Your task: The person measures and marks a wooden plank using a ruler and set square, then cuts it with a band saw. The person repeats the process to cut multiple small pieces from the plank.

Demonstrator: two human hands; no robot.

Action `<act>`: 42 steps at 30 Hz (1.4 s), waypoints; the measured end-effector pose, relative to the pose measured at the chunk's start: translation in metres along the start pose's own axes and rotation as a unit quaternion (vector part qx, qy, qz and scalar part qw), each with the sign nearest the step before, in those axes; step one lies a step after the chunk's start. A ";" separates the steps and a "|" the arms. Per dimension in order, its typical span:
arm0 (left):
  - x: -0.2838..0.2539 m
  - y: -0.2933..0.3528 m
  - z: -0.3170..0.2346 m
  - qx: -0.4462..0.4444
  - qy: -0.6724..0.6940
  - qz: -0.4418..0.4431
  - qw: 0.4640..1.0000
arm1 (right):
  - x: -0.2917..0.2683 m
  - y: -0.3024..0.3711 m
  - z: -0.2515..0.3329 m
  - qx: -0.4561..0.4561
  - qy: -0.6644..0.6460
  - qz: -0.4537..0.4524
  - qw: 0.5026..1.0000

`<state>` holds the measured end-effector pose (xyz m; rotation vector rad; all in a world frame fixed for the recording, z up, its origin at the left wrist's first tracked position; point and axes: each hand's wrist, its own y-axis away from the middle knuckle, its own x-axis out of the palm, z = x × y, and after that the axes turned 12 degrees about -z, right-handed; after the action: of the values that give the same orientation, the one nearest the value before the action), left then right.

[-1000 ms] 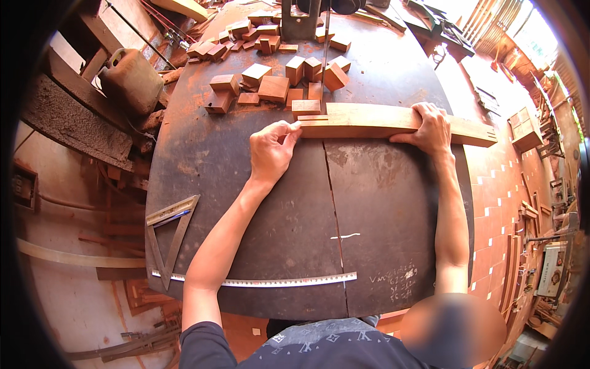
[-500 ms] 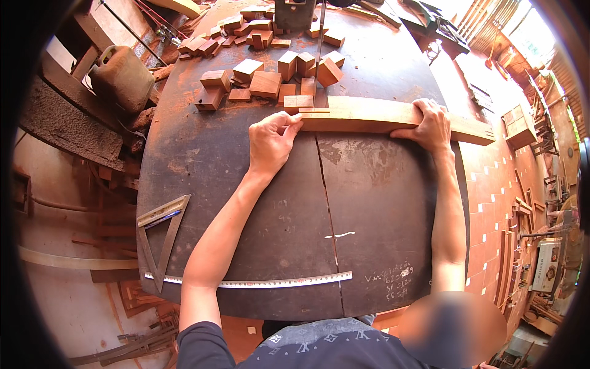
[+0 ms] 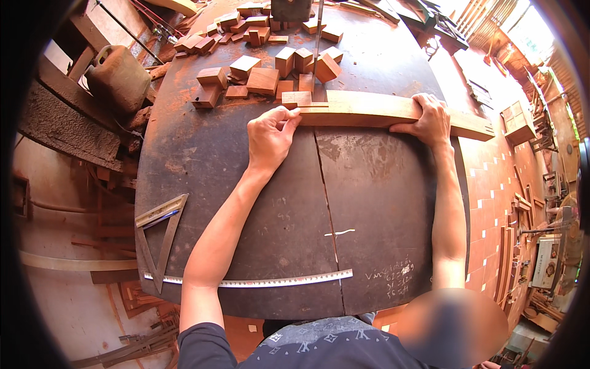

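A long wooden beam (image 3: 362, 109) lies crosswise on the dark saw table (image 3: 381, 184), its left end stepped and notched. My left hand (image 3: 269, 136) is closed at that end, thumb and fingertips pinching the wood. Farther right, my right hand (image 3: 431, 123) wraps over the beam, fingers on top and thumb along the near side. The thin upright saw blade (image 3: 318, 46) stands at the beam's stepped left part. A small wood piece (image 3: 296, 97) is on the beam's far side there; I cannot tell whether it is still joined.
Several cut blocks (image 3: 263, 81) lie beyond the beam, with more offcuts farther back. A triangle square (image 3: 169, 237) with a blue pen (image 3: 161, 219) rests at the table's left. Near the front edge runs a white ruler (image 3: 289, 282). A dusty jerrycan (image 3: 117, 80) stands at left.
The beam and both hands have shifted slightly away from me, toward the blade. Both hands keep the same hold.
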<state>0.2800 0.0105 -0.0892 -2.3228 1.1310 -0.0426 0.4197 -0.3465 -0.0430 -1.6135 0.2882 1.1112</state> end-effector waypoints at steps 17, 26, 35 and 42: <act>0.002 -0.001 0.004 -0.008 0.010 -0.003 1.000 | 0.002 0.000 0.001 0.007 0.006 -0.006 1.000; 0.001 -0.001 0.002 0.000 0.006 -0.007 1.000 | 0.004 0.000 -0.001 0.014 0.017 0.005 1.000; 0.004 -0.002 0.002 0.001 0.008 -0.009 1.000 | 0.002 0.000 0.000 0.018 0.006 0.008 1.000; 0.002 -0.002 0.002 -0.006 -0.013 0.000 1.000 | 0.001 0.000 0.000 0.008 0.009 0.002 1.000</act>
<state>0.2835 0.0106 -0.0900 -2.3277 1.1204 -0.0045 0.4200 -0.3463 -0.0440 -1.6107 0.3101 1.0953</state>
